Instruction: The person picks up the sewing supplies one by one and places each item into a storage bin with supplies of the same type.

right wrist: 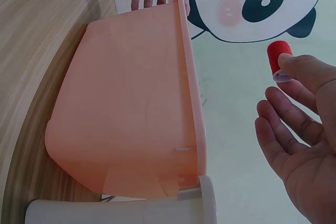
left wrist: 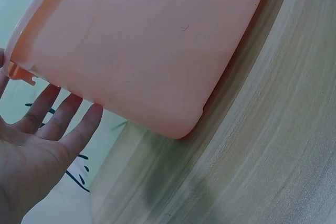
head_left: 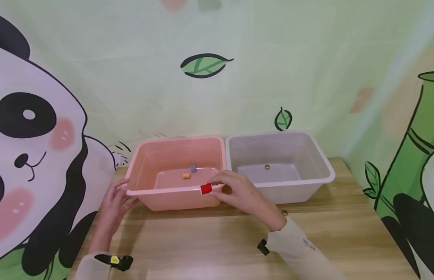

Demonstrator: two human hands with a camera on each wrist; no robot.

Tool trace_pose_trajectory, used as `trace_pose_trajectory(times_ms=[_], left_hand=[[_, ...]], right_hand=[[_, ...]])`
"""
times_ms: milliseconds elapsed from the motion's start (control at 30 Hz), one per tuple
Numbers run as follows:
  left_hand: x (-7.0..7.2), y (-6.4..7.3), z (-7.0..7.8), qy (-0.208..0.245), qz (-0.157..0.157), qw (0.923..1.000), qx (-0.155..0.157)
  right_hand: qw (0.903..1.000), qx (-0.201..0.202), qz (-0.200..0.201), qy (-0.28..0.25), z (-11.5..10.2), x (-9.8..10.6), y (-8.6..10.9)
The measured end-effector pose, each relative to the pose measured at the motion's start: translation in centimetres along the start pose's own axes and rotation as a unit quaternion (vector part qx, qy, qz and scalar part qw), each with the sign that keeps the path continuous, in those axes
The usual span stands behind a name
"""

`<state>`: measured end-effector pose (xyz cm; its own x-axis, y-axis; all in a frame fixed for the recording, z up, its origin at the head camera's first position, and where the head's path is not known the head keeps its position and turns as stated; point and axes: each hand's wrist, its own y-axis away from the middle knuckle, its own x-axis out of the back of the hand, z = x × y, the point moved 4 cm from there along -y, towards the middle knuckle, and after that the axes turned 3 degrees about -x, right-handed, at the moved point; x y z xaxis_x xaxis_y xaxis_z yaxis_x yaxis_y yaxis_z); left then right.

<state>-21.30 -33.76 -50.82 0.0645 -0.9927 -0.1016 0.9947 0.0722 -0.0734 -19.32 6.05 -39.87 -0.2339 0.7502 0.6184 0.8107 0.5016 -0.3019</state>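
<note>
A red thread spool (head_left: 206, 189) with a pale end is pinched between the thumb and forefinger of my right hand (head_left: 238, 190), at the front rim of the pink bin (head_left: 175, 201). The right wrist view shows the same spool (right wrist: 279, 59), with the other fingers (right wrist: 281, 135) spread loosely below. My left hand (head_left: 113, 204) touches the left end of the pink bin. In the left wrist view its fingers (left wrist: 81, 129) lie fairly straight against the outer wall under the rim. Inside the pink bin lie an orange spool (head_left: 186, 176) and a blue-grey spool (head_left: 193, 168).
A grey bin (head_left: 283, 190) stands against the pink bin's right side, holding a small brassy ring-shaped piece (head_left: 267, 167). Another small ring-shaped piece (head_left: 285, 213) lies on the wooden table (head_left: 203, 245) by my right wrist. A panda-print backdrop (head_left: 150, 77) hangs behind.
</note>
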Motion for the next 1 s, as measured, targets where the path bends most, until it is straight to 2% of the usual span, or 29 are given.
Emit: trace_pose_trajectory(times_ms=[100,433,633,1000], left_hand=[[0.02,-0.16,0.24,0.000,0.007,1.0000,-0.004],[-0.45,-0.03,-0.10,-0.019,0.034,0.9991,0.019],[-0.42,0.22,-0.19,-0.017,0.033,0.9989,0.028],[-0.29,-0.19,0.13,-0.011,0.029,0.9995,0.009]], right_hand=[[1.0000,0.005,0.004,0.002,0.00,0.16,-0.38],[0.9993,-0.008,0.033,0.018,0.17,0.29,-0.19],[0.9985,-0.013,0.037,0.038,0.08,0.29,-0.26],[0.9977,-0.021,0.037,0.052,-0.09,0.95,-0.97]])
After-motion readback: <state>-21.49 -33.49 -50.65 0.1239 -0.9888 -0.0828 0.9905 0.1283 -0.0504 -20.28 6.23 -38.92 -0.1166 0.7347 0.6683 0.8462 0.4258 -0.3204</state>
